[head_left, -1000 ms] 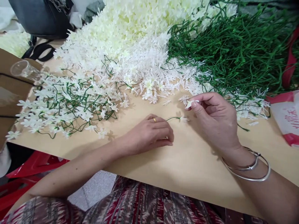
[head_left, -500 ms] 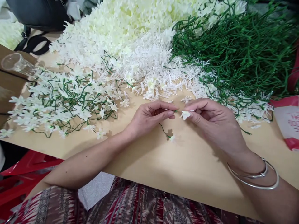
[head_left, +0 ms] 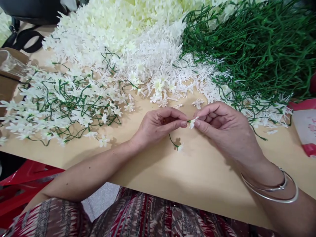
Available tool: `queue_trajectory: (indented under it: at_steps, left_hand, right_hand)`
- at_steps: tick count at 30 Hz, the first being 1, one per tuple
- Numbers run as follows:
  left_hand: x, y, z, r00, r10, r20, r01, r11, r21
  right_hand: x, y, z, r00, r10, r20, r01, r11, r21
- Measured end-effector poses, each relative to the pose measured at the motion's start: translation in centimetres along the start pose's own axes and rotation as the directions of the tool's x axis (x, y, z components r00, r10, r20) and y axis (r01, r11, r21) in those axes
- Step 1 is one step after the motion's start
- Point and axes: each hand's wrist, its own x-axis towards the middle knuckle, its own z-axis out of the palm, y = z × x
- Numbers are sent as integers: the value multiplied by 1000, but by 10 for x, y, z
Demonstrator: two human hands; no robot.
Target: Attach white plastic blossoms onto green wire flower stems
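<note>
Between my two hands is a small white artificial flower (head_left: pixel 192 123), its base meeting the tip of a green stem (head_left: pixel 189 121). My left hand (head_left: pixel 164 124) pinches that stem between thumb and forefinger; most of the stem is hidden by the hand. My right hand (head_left: pixel 218 123) is closed on the flower's petals with thumb and fingertips. Just below the hands, a single flower on a curved green stem (head_left: pixel 179 147) lies on the table. To the left rests a heap of stemmed white flowers (head_left: pixel 76 98).
Behind my hands spread white stamen pieces (head_left: pixel 165 62) and a large mound of pale petals (head_left: pixel 118 23). A tangle of green stems (head_left: pixel 251 49) fills the back right. A clear cup (head_left: pixel 12 64) lies at the left, a red-and-white packet (head_left: pixel 306 126) at the right, a black bag (head_left: pixel 34 11) behind.
My right hand has moved slightly left, bringing the flower against the stem tip in my left hand; the gap between them has closed. The view has shifted a little.
</note>
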Motion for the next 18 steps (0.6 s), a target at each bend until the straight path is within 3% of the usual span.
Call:
queue_trajectory:
  at_steps: [9,18]
  left_hand:
    - [-1,-3,3,1000,20,-16,-20,999,26]
    - [-1,-3,3,1000,-10,9,10,1000,-12]
  right_hand:
    - [-7,1,9,996,-83,-40,79,993,-87]
    - [-4,1,6,999,-41,21,43,997,-70]
